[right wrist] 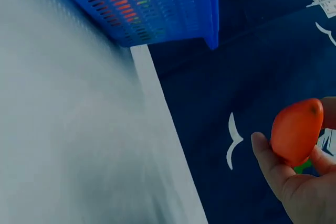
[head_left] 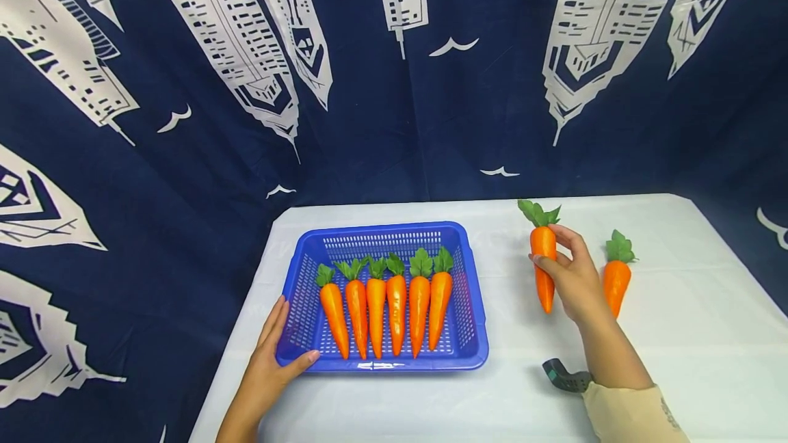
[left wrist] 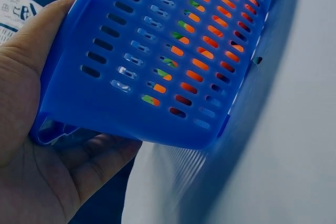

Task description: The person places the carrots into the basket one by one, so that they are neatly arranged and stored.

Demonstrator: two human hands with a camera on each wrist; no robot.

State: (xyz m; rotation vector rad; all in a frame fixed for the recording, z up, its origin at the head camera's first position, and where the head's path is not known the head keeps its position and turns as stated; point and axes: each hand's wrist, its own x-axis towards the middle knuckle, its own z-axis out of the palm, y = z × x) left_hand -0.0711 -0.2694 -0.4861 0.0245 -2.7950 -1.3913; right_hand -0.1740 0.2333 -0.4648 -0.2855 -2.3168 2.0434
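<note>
Left hand [head_left: 271,361] grips one basket [head_left: 295,279] of six carrots [head_left: 386,306]; right hand [head_left: 572,279] holds one carrot [head_left: 543,251], another carrot [head_left: 615,282] beside.

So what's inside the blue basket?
Six orange carrots with green leafy tops lie side by side inside the blue basket. The basket floor right under them is covered, so anything beneath them can't be seen.

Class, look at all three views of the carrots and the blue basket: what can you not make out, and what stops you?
- Left wrist view: carrots show only as colour through the blue basket wall slots.
- Right wrist view: held carrot shows its tip only; the right hand and frame edge hide the rest.
- Head view: dark object by the right wrist, unidentifiable.
</note>
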